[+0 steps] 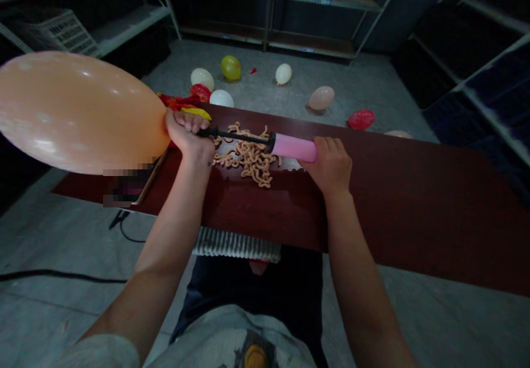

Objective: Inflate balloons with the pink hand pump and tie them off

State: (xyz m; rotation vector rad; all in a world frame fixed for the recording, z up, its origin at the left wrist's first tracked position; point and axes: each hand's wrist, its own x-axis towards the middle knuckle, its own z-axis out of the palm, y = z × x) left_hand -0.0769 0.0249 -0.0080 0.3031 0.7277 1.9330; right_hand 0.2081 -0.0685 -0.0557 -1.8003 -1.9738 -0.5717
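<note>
A large inflated orange balloon (74,111) sticks out to the left of my left hand (188,136). That hand is closed round the balloon's neck and the black nozzle end of a hand pump. My right hand (329,164) is closed on the pump's pink handle (293,147), with the black rod drawn out between the two hands. Both are held just above a dark red table (393,202). Under the pump lies a pile of limp orange balloons (250,158).
Several inflated balloons lie on the grey floor beyond the table: white (202,76), yellow-green (231,67), peach (321,97) and red (361,119). Metal shelving (314,4) lines the walls. A black cable (58,274) runs across the floor at left.
</note>
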